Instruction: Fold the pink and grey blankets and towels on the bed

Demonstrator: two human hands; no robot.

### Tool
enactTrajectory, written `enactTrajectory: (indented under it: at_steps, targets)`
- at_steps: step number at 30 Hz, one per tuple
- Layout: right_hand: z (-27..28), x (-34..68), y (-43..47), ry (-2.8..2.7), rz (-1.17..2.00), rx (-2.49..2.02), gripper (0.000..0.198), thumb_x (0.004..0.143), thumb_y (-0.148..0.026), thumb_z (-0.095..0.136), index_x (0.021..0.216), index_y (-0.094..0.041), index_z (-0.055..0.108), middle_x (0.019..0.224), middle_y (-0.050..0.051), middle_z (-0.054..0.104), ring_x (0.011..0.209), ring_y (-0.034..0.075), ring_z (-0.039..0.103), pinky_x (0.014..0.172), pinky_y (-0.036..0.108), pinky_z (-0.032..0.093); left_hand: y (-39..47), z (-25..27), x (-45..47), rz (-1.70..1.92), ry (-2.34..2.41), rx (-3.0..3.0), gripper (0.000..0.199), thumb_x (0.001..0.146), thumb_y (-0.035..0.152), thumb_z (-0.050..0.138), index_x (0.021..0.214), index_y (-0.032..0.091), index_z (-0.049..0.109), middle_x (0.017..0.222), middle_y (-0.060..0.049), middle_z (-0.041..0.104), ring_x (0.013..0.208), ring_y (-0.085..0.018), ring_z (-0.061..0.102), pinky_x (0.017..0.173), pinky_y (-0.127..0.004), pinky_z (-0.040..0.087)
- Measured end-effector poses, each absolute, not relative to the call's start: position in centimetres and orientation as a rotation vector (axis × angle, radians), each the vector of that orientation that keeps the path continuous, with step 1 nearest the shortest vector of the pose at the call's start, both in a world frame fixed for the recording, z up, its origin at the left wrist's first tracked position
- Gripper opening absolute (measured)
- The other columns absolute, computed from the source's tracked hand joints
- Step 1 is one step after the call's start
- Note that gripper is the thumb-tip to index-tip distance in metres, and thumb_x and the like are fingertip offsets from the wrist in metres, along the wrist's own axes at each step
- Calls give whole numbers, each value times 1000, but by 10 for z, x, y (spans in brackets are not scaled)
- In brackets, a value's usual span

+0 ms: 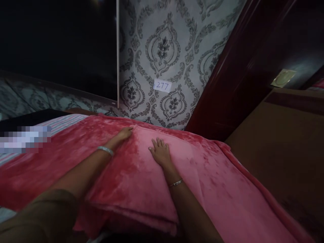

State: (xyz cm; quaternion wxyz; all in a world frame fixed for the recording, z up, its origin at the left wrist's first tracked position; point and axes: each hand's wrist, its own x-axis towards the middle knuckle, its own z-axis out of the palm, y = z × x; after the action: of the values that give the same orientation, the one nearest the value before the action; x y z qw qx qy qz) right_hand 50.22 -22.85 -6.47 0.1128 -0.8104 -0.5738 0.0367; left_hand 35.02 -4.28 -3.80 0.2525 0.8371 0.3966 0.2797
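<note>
A plush pink-and-red blanket lies spread out, with one part folded over on top of another. My left hand, with a pale bangle at its wrist, is closed at the far corner of the folded layer and pinches its edge. Flat on the lighter pink surface rests my right hand, its fingers spread and holding nothing. A thin silver bracelet is on that wrist. Near me, the folded layers end in a loose edge.
A striped cloth shows beyond the blanket on the left. Above it hangs a large dark screen. Patterned wallpaper bears a paper label reading 277. A dark red glossy post and a brown panel stand on the right.
</note>
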Motion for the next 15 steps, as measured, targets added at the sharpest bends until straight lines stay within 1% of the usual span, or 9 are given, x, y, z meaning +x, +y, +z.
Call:
enactTrajectory:
  at_steps: [2, 3, 4, 5, 7, 9, 11, 15]
  targets:
    - [-65, 502, -229, -1680, 104, -2379, 60, 102, -51, 31, 157, -28, 29, 167, 6, 17, 153, 26, 14, 120, 52, 14, -68, -31, 355, 797, 1017, 2331, 47, 93, 33, 47, 130, 10, 63, 135, -17, 63, 129, -32, 55, 111, -46, 43]
    - [-66, 502, -229, -1683, 94, -2380, 60, 102, -50, 31, 157, -28, 29, 167, 6, 17, 153, 27, 14, 120, 52, 14, -86, -31, 356, 814, 963, 2370, 50, 93, 35, 46, 136, 12, 59, 145, -16, 54, 140, -30, 45, 119, -45, 34]
    - [-67, 502, -230, -1693, 81, -2381, 59, 102, -49, 30, 158, -28, 29, 167, 6, 17, 153, 27, 14, 120, 52, 14, -106, -35, 356, 805, 895, 2411, 53, 92, 37, 48, 141, 16, 55, 152, -14, 47, 145, -27, 38, 123, -42, 28]
    - [-68, 503, -230, -1707, 69, -2382, 59, 103, -47, 30, 158, -27, 28, 167, 6, 17, 153, 27, 14, 120, 52, 14, -126, -41, 355, 782, 801, 2459, 57, 92, 39, 50, 145, 19, 50, 156, -12, 42, 147, -25, 34, 124, -41, 25]
    - [-69, 504, -231, -1744, 59, -2385, 58, 103, -41, 30, 159, -27, 25, 167, 6, 16, 153, 27, 13, 120, 52, 14, -165, -57, 347, 624, 475, 2655, 68, 94, 48, 47, 155, 23, 33, 161, -12, 32, 151, -26, 25, 126, -47, 20]
    - [-70, 505, -232, -1769, 61, -2381, 58, 103, -36, 29, 159, -27, 24, 167, 6, 14, 154, 27, 12, 121, 51, 13, -188, -70, 336, 436, 330, 2786, 72, 95, 56, 41, 158, 26, 23, 164, -11, 25, 153, -27, 19, 125, -53, 16]
    - [-70, 505, -232, -1753, 62, -2380, 58, 103, -38, 29, 159, -27, 24, 167, 6, 13, 154, 27, 12, 121, 51, 12, -193, -74, 325, 310, 367, 2870, 73, 96, 61, 36, 158, 26, 21, 164, -10, 22, 153, -28, 17, 124, -57, 13]
    - [-68, 502, -230, -1693, 86, -2376, 60, 102, -48, 29, 158, -27, 27, 167, 6, 16, 153, 27, 14, 121, 51, 12, -165, -66, 312, 256, 678, 2964, 69, 96, 62, 33, 154, 26, 34, 162, -11, 30, 151, -32, 22, 123, -60, 12]
